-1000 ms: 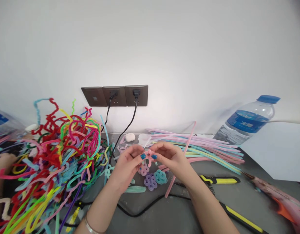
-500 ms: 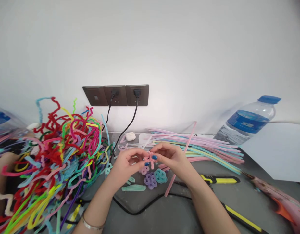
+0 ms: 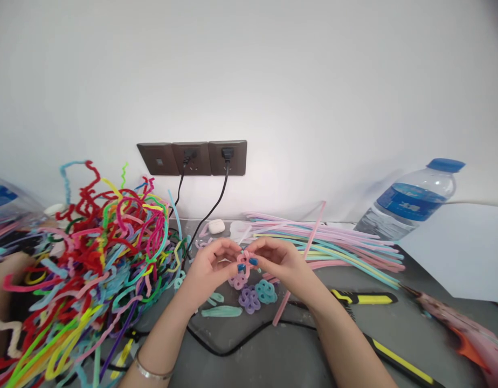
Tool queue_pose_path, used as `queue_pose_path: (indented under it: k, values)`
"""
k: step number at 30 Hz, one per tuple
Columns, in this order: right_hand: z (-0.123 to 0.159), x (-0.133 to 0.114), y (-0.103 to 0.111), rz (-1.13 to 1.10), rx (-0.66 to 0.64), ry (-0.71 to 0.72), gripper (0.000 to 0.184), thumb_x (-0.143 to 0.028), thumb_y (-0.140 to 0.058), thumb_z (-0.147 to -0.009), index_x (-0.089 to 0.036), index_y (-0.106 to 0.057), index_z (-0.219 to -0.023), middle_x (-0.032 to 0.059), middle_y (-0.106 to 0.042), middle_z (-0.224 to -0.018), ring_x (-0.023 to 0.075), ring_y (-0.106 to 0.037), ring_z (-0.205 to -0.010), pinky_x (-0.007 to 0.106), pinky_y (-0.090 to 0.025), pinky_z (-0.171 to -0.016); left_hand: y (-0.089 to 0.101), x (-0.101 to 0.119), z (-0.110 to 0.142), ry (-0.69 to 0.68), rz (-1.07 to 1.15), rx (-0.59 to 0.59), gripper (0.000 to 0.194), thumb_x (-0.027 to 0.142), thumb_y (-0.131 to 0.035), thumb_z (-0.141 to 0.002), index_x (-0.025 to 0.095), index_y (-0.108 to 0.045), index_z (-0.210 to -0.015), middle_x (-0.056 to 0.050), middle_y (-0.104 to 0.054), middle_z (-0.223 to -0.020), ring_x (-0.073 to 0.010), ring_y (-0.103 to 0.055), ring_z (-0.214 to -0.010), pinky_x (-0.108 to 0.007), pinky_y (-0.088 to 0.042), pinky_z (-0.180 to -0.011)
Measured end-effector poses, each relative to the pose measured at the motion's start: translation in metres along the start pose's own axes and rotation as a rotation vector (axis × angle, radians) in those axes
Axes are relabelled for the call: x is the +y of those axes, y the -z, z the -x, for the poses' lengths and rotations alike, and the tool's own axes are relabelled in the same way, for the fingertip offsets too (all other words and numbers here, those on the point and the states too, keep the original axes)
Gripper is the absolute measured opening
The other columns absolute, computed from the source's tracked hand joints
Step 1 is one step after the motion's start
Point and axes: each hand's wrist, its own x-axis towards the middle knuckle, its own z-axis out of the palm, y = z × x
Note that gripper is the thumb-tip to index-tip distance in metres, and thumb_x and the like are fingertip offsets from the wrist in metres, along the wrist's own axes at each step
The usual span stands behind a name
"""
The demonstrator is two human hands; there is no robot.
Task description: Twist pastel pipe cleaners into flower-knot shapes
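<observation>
Between my two hands is a small pink pipe cleaner (image 3: 246, 258) bent into loops. My left hand (image 3: 212, 269) pinches its left side with thumb and fingers. From the right, my right hand (image 3: 281, 264) grips it the same way, the thumbs nearly meeting. Just below lie looped pipe-cleaner flowers: a lilac one (image 3: 238, 280), a purple one (image 3: 249, 299) and a teal one (image 3: 266, 291). A flat mint-green looped piece (image 3: 221, 311) rests nearer me. Behind my right wrist, a long straight pink pipe cleaner (image 3: 315, 229) slants upward.
A big tangle of coloured pipe cleaners (image 3: 111, 248) covers the left, with another person's hand (image 3: 8, 275) beside it. Straight pipe cleaners (image 3: 354, 245) lie behind. On the right are yellow-black pliers (image 3: 370, 298), a pink glue gun (image 3: 455, 323) and a water bottle (image 3: 414, 199). A black cable (image 3: 225, 354) crosses the table.
My fingers have shifted slightly around the pink pipe cleaner, which has turned so a loop faces me. My left thumb has moved closer to the right one.
</observation>
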Motion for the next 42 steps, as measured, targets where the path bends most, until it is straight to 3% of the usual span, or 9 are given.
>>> queue_pose_path:
  k: [8,15,20,25,32,42]
  values:
    - [0.000,-0.001,-0.003,0.015,0.037,-0.013,0.028,-0.044,-0.074,-0.078,-0.019,-0.069,-0.091,0.0052,-0.069,-0.087,0.0194,-0.066,-0.082,0.029,-0.053,-0.069,-0.006,-0.005,-0.002,0.047,0.017,0.027,0.024,0.029,-0.076,-0.072,0.016,-0.068,-0.091,-0.006,-0.070,-0.089,-0.0183,-0.064,-0.084,-0.028,-0.052,-0.075]
    - [-0.001,0.004,-0.001,0.039,0.065,-0.082,0.032,-0.048,-0.075,-0.075,-0.020,-0.062,-0.083,0.0013,-0.061,-0.074,0.0136,-0.056,-0.063,0.020,-0.035,-0.043,-0.011,-0.009,-0.004,-0.033,-0.075,0.135,0.013,0.023,-0.074,-0.072,0.017,-0.067,-0.081,-0.002,-0.067,-0.079,-0.0157,-0.061,-0.074,-0.024,-0.050,-0.065]
    - [-0.001,0.004,0.002,0.073,0.057,-0.077,0.030,-0.046,-0.075,-0.074,-0.018,-0.066,-0.079,0.0021,-0.064,-0.075,0.0147,-0.059,-0.066,0.024,-0.044,-0.053,-0.008,-0.008,-0.004,-0.026,-0.072,0.131,0.011,0.024,-0.073,-0.072,0.016,-0.070,-0.080,-0.004,-0.070,-0.078,-0.0168,-0.064,-0.074,-0.026,-0.051,-0.068]
    - [-0.002,0.008,0.006,0.098,0.070,-0.086,0.030,-0.046,-0.073,-0.077,-0.017,-0.068,-0.077,0.0038,-0.067,-0.073,0.0165,-0.061,-0.068,0.028,-0.049,-0.063,-0.008,-0.010,-0.004,0.032,0.020,0.173,0.023,0.026,-0.078,-0.069,0.016,-0.068,-0.087,-0.003,-0.070,-0.081,-0.0173,-0.066,-0.077,-0.027,-0.053,-0.069]
    - [-0.003,0.012,0.001,0.226,0.158,0.092,0.019,-0.037,-0.068,-0.082,-0.018,-0.068,-0.080,0.0048,-0.066,-0.077,0.0182,-0.061,-0.072,0.028,-0.049,-0.064,-0.020,-0.013,-0.002,0.211,0.211,0.149,0.033,0.035,-0.083,-0.066,0.015,-0.065,-0.085,-0.001,-0.067,-0.073,-0.0132,-0.062,-0.067,-0.023,-0.053,-0.060]
    - [-0.002,0.013,-0.003,0.290,0.192,0.176,0.006,-0.023,-0.060,-0.084,-0.019,-0.060,-0.080,0.0017,-0.061,-0.074,0.0157,-0.059,-0.068,0.026,-0.047,-0.063,-0.021,-0.015,-0.002,0.112,0.248,0.157,0.025,0.027,-0.084,-0.065,0.016,-0.066,-0.078,0.001,-0.066,-0.077,-0.0109,-0.060,-0.073,-0.018,-0.052,-0.063]
